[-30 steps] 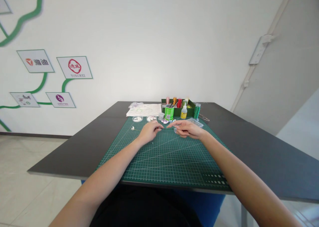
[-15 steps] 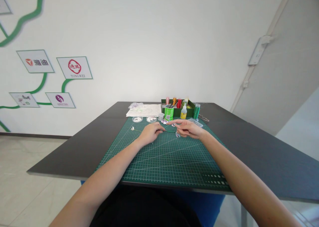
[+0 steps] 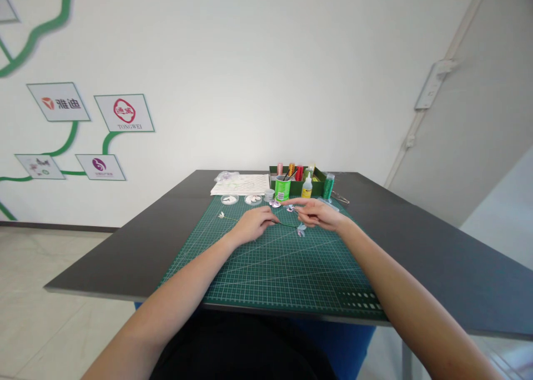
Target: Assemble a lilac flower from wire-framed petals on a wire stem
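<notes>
My left hand [image 3: 256,223] is closed in a pinch on a thin green stem [image 3: 287,225], low over the cutting mat. At the stem's right end is a shiny, pale iridescent flower [image 3: 301,230], just below my right hand [image 3: 320,213]. The right index finger points left while its other fingers curl in; what they hold, if anything, I cannot make out. By these fingertips shows a small iridescent piece [image 3: 290,208], and another shiny piece [image 3: 275,204] lies further left. A white flower bud on a stem [image 3: 221,215] rests left of my left hand.
A green cutting mat [image 3: 275,274] covers the middle of the dark table [image 3: 137,252]. Along the back stand two shallow dishes [image 3: 229,200], a green can [image 3: 282,190], a glue bottle [image 3: 307,188], a green box [image 3: 295,189] with thread spools, and white sheets [image 3: 241,184].
My right hand has shifted slightly right, and the left moved slightly right too. The iridescent flower on the stem has moved right and down and shows more fully.
</notes>
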Tool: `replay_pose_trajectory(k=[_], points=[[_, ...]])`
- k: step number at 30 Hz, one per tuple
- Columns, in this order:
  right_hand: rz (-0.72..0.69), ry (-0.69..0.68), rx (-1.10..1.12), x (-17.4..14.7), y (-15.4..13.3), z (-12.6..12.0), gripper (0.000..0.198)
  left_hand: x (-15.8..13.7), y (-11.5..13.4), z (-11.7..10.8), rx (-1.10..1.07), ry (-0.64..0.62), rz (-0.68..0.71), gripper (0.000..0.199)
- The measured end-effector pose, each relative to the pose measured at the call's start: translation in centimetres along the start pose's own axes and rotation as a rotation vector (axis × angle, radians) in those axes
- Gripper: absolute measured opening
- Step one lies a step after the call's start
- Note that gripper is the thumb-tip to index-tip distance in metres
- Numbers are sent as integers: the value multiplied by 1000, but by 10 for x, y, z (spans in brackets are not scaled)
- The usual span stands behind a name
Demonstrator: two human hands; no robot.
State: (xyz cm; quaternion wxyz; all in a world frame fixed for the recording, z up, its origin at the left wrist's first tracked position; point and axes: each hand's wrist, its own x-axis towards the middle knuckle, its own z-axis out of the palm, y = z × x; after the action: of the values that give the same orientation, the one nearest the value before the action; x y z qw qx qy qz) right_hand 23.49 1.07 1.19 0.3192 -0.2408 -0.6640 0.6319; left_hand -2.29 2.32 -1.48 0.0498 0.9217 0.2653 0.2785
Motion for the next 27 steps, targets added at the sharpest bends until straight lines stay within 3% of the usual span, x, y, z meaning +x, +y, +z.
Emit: replay_pose_trajectory(k=[27], points=[[69,3,-69,-7,-1,-16,54,2,7,-8,-193,-57,61,18]])
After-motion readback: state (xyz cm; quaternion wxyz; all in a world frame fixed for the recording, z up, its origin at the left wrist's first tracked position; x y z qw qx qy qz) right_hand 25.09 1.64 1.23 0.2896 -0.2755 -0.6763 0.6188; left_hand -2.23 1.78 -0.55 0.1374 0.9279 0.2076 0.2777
